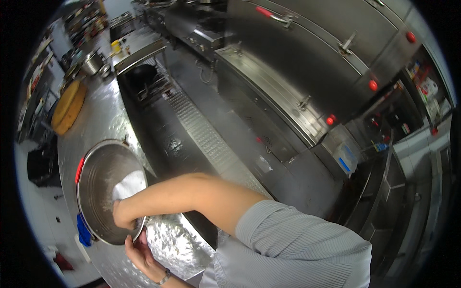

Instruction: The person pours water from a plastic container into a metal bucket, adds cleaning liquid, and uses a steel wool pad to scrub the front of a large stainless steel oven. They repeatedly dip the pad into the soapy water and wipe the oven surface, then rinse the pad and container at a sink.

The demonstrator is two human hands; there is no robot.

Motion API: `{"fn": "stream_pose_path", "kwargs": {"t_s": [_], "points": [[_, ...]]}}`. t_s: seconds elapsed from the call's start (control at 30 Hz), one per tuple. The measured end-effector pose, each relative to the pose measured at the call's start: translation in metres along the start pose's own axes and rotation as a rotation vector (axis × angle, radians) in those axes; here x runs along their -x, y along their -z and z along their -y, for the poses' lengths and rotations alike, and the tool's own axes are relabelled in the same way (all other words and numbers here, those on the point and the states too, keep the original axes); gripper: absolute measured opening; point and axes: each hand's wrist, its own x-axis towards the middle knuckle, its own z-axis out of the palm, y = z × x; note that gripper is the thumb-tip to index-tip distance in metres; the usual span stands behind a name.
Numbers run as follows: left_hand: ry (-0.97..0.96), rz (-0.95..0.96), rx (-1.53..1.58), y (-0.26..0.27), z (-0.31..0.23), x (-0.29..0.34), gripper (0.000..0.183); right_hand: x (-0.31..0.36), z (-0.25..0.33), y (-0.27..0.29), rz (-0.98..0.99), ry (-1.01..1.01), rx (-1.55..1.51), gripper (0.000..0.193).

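A large round metal pot (98,192) stands tilted on the steel counter, its opening facing me. A red cover (79,170) sits on its left side handle. My right arm crosses over the rim, and my right hand (124,215) is inside the pot with curled fingers close to the wall. Just above that wrist shows a bright white piece (129,185); I cannot tell whether it is a cloth. What the right fingers hold is hidden. My left hand (140,250), below a metal watch band, grips the pot's near rim.
The steel counter (103,108) runs away from me, with a thick round wooden chopping board (68,106) and metal pots (92,62) farther along. A blue cloth (84,231) lies beside the pot. Right of the counter is a sunken stove section with a black wok (140,74).
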Motion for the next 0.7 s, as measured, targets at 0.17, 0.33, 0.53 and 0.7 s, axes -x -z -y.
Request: {"fn": "stream_pose_path", "kwargs": {"t_s": [0.17, 0.33, 0.53, 0.7], "points": [[0.017, 0.002, 0.006, -0.005, -0.010, -0.016, 0.030, -0.006, -0.033, -0.019, -0.005, -0.030, -0.151, 0.028], [-0.033, -0.045, 0.047, -0.002, -0.024, -0.022, 0.043, 0.032, -0.043, 0.004, -0.382, -0.254, -0.512, 0.030], [-0.124, -0.102, -0.094, -0.037, 0.029, 0.018, 0.051, 0.111, -0.048, -0.019, -1.014, -0.322, -0.861, 0.030], [0.039, 0.080, -0.391, -0.035, 0.104, 0.054, 0.050, 0.257, -0.048, -0.052, -1.456, -0.372, -1.183, 0.032]]}}
